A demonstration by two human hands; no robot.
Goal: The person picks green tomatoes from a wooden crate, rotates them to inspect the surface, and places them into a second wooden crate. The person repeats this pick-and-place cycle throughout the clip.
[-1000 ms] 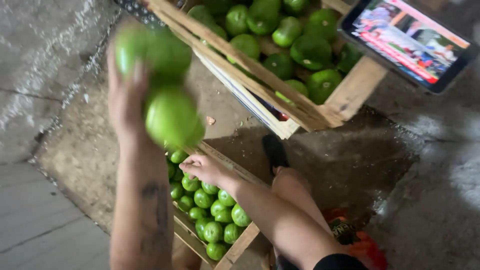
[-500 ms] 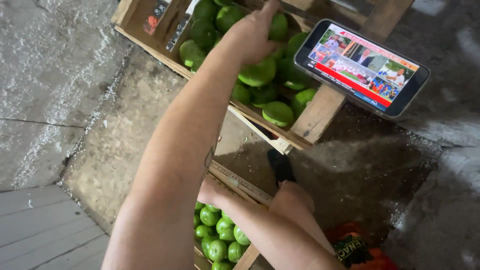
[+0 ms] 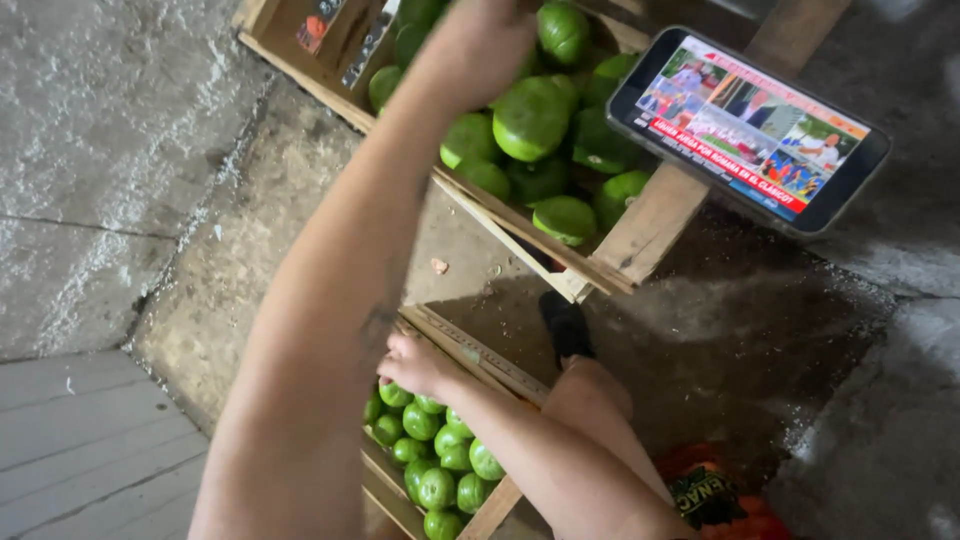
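A: Green small fruit nearest, heaped in the near crate, mostly along its left side and front corner. Plenty in there, more than a layer as far as I can see.

B: Hands?

A: Right hand is at that crate's back edge, just under the top rail, resting on the pile. Fingers bent down onto the small fruit. Real grip or just touching, can't tell; the fingertips are hidden.

B: Anything beside it?

A: Knee and a dark shoe just past the crate's right edge, orange bag at bottom right. All on the concrete floor.

B: Further out?

A: Left arm runs up the middle to the far crate. Left hand is over its left half, right on top of the big fruit. Fingers are cut by the frame top, so clenched or let go, can't tell. Nothing visibly held.

B: How full is the far one?

A: Big fruit piled up to the rail along the near edge, higher in the middle. Phone lies propped on its right corner, screen lit.

B: Progress call?

A: My judgement: midway. Far crate looks well stocked, near crate is far from emptied, so lots of fruit left to handle. Back of the far crate is out of frame, so can't say how much room remains.
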